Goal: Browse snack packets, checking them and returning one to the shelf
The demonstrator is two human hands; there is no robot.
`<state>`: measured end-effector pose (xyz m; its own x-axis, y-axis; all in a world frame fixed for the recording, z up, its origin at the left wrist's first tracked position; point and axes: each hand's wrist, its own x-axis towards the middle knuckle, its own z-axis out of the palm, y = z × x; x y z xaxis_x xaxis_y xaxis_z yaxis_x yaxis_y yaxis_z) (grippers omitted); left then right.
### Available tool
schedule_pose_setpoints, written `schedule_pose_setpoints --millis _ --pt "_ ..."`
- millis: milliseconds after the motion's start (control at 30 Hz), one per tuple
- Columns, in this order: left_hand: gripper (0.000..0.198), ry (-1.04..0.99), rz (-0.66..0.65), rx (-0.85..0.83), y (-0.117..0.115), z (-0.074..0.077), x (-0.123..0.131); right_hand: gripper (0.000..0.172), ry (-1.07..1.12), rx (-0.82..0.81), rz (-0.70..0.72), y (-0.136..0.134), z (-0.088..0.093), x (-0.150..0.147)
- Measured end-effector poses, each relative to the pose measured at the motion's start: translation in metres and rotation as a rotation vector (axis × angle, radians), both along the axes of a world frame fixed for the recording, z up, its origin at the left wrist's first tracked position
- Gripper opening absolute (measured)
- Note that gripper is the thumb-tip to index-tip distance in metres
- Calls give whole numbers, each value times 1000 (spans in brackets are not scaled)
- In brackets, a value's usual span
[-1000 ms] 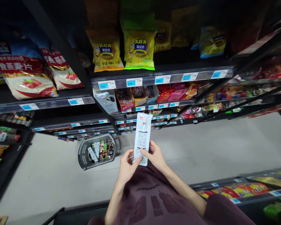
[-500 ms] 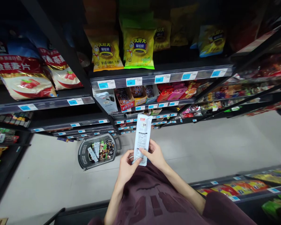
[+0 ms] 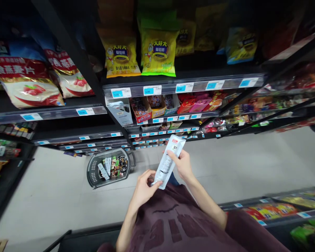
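Looking across the feed from the left, I am seeing the basket (image 3: 92, 172) sitting on the floor beside the shelves (image 3: 183, 85), with several small packs already in it. Just right of it, the left hand (image 3: 144, 187) is pinching the lower corner of the white packet (image 3: 165, 168) with curled fingers. The packet is hanging in the air in front of the chest, well apart from the basket and off every shelf. The right hand (image 3: 183, 164) is closing around its upper part, thumb lying across the printed face. So both hands are holding the packet, and it is not yet lying in the basket. Against half a second ago, it is no longer standing upright. Its top is now leaning to the right, and the right hand is gripping higher up rather than at the lower end.
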<state>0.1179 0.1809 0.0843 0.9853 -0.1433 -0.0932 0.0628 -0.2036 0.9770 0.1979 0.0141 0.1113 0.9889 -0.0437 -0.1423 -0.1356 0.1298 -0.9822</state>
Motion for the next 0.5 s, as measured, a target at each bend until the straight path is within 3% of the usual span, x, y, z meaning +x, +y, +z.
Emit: schedule_pose_setpoints --millis 233,500 --pt "19 20 -53 -12 -6 0 1 34 -69 43 -99 -7 26 28" --pt "16 63 -65 -62 -6 -2 3 32 -66 157 -125 -15 32 40"
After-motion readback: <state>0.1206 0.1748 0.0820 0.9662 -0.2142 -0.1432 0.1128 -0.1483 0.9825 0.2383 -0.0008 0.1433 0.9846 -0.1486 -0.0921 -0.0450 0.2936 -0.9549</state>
